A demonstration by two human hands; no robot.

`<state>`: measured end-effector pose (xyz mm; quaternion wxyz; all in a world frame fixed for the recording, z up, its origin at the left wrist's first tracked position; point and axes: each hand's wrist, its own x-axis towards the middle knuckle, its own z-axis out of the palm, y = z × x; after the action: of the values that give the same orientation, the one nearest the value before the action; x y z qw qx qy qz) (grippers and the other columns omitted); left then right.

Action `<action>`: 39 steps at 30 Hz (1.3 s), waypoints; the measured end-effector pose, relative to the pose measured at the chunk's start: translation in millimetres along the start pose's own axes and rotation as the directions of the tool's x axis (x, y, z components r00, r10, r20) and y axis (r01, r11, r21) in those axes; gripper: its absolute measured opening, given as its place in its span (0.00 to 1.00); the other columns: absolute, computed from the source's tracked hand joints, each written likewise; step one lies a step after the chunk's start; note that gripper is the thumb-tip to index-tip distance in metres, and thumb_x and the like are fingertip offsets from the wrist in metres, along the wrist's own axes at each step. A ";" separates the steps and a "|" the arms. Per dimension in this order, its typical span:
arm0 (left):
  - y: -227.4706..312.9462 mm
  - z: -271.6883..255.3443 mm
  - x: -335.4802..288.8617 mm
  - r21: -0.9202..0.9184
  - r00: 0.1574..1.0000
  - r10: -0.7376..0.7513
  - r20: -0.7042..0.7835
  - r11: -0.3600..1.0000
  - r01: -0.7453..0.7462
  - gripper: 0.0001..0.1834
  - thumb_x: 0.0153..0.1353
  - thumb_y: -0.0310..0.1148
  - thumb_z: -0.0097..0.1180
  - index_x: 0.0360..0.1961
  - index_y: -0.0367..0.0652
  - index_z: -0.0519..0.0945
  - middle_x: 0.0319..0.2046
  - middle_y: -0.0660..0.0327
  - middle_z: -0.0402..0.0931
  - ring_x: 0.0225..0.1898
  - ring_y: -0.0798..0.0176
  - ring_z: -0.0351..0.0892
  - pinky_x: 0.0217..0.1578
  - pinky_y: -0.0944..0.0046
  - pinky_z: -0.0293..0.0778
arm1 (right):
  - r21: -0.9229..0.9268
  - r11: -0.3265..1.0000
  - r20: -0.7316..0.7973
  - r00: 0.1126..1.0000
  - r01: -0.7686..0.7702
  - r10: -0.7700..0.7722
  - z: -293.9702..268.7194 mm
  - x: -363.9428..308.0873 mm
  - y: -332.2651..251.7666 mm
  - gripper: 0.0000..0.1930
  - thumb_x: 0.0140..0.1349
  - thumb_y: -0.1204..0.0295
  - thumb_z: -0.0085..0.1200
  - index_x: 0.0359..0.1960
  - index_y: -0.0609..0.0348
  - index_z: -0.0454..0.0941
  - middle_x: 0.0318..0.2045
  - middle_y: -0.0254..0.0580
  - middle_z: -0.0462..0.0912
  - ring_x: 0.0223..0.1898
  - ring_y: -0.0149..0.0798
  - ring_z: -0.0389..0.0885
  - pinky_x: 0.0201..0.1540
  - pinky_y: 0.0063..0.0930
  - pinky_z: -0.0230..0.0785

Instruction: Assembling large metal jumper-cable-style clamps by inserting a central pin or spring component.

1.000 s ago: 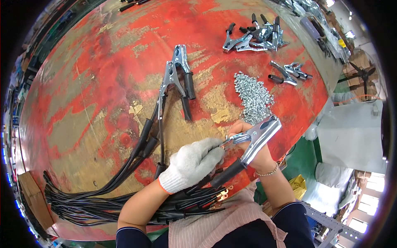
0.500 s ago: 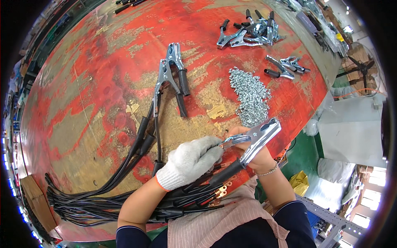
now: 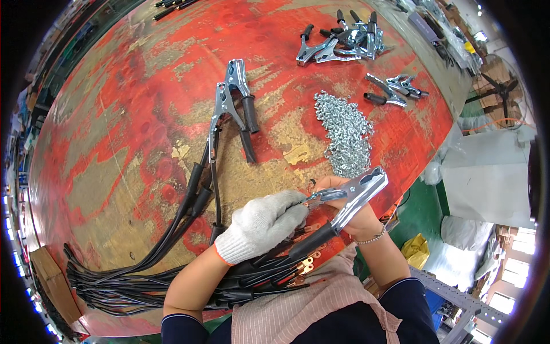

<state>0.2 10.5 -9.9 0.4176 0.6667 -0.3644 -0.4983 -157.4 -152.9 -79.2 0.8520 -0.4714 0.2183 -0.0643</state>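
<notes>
My left hand [image 3: 263, 222], in a white knitted glove, is closed, with thumb and fingers pinched around a copper-coloured cable lug at the metal handle end of a battery clamp [image 3: 358, 195]. Bare and partly hidden behind that clamp, my right hand [image 3: 360, 221] grips it with curled fingers. One clamp handle wears a black sleeve [image 3: 312, 239] pointing toward my body; the jaws point up and right. Below my hands lies a bundle of black cables [image 3: 172, 284] with copper lugs [image 3: 307, 265] at their ends.
Two joined-looking clamps [image 3: 232, 97] on black cables lie left of centre on the worn red table [image 3: 137, 69]. A heap of small screws [image 3: 346, 137] sits beyond my right hand. Farther off are a clamp pile [image 3: 349, 40] and a smaller group of clamps [image 3: 396, 89]. A cardboard box [image 3: 54, 284] stands at left.
The clamp in my hands has shifted and tilted very slightly, its jaws a little lower and to the left. The view has moved a bit; both hands keep their grip.
</notes>
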 end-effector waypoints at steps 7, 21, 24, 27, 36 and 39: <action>1.5 13.2 -2.7 0.558 0.938 0.312 -0.152 0.810 -0.179 0.19 0.62 0.35 0.55 0.53 0.39 0.75 0.23 0.61 0.80 0.23 0.62 0.81 0.26 0.64 0.76 | -0.082 0.985 0.047 0.988 0.150 -0.146 11.2 -9.0 -13.7 0.07 0.63 0.77 0.52 0.39 0.68 0.80 0.36 0.40 0.81 0.39 0.32 0.76 0.44 0.27 0.68; -21.0 -1.3 8.8 -0.646 0.970 -0.154 -0.187 0.763 -0.003 0.20 0.72 0.34 0.42 0.61 0.35 0.66 0.35 0.57 0.78 0.32 0.67 0.80 0.25 0.69 0.76 | -0.990 -0.016 0.126 0.821 0.141 -0.557 -20.6 -11.8 -22.0 0.07 0.50 0.73 0.66 0.32 0.51 0.83 0.28 0.35 0.76 0.34 0.42 0.76 0.36 0.34 0.70; -23.0 3.2 13.6 -0.594 0.974 -0.122 -0.190 0.804 -0.015 0.19 0.70 0.35 0.45 0.59 0.37 0.67 0.27 0.55 0.79 0.21 0.65 0.78 0.23 0.68 0.75 | -0.984 -0.110 0.178 0.793 0.141 -0.582 -19.0 -6.9 -18.7 0.06 0.50 0.72 0.66 0.30 0.51 0.83 0.28 0.34 0.76 0.32 0.41 0.75 0.35 0.34 0.68; -30.4 4.7 13.2 -0.459 0.977 -0.101 -0.189 0.889 0.003 0.18 0.71 0.32 0.42 0.60 0.37 0.66 0.27 0.55 0.78 0.21 0.65 0.78 0.23 0.68 0.76 | -0.977 -0.145 0.212 0.787 0.157 -0.579 -20.3 -5.7 -17.7 0.06 0.49 0.71 0.66 0.29 0.51 0.82 0.27 0.33 0.75 0.32 0.40 0.74 0.35 0.34 0.67; -19.4 11.7 5.9 -0.407 0.987 -0.110 -0.118 0.912 0.053 0.19 0.70 0.29 0.41 0.61 0.36 0.67 0.31 0.58 0.79 0.29 0.70 0.78 0.31 0.71 0.75 | -0.946 -0.230 0.315 0.811 0.228 -0.493 -19.4 3.0 -31.3 0.09 0.44 0.72 0.69 0.28 0.51 0.83 0.26 0.33 0.76 0.31 0.39 0.75 0.34 0.33 0.66; -8.2 10.6 2.3 -0.347 0.985 -0.091 -0.144 0.937 0.036 0.21 0.66 0.28 0.46 0.59 0.35 0.70 0.33 0.60 0.79 0.34 0.75 0.75 0.37 0.73 0.73 | -0.954 -0.035 0.257 0.759 0.296 -0.599 -0.4 2.4 -36.1 0.11 0.40 0.73 0.70 0.29 0.49 0.83 0.25 0.32 0.76 0.29 0.37 0.75 0.32 0.31 0.67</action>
<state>-8.9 9.5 -20.0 0.5384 0.6325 -0.2162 -0.5132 -151.9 -173.7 -50.1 0.2344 -0.9325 0.1371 -0.2383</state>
